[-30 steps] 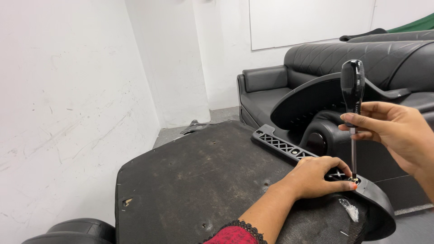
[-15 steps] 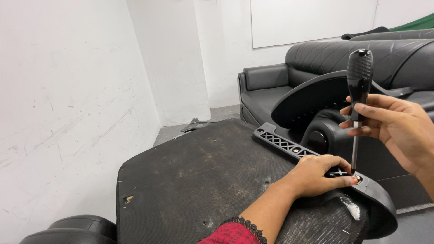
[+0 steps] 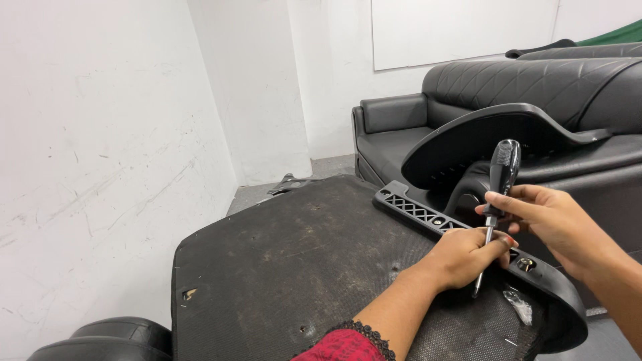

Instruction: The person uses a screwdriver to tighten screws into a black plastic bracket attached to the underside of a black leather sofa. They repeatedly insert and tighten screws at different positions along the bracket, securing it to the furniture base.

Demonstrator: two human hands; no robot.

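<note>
My right hand (image 3: pixel 555 220) grips a black-handled screwdriver (image 3: pixel 501 170) by its lower handle, the shaft pointing down and slightly left. My left hand (image 3: pixel 465 257) rests on the upturned black chair seat underside (image 3: pixel 287 261) with its fingers curled around the screwdriver shaft near the tip. The tip hangs just left of a metal bolt hole (image 3: pixel 526 265) in the black plastic armrest bracket (image 3: pixel 435 217) that runs along the seat's right edge.
A black leather sofa (image 3: pixel 535 93) stands behind, with a curved black chair back (image 3: pixel 481 134) leaning on it. A white wall is close on the left. A small clear plastic bag (image 3: pixel 518 304) lies on the seat near the bracket. A black armrest pad (image 3: pixel 100 337) shows bottom left.
The screwdriver has come down and shifted left off the bolt hole, tilting slightly. My left hand has moved from the bracket to close around the shaft.
</note>
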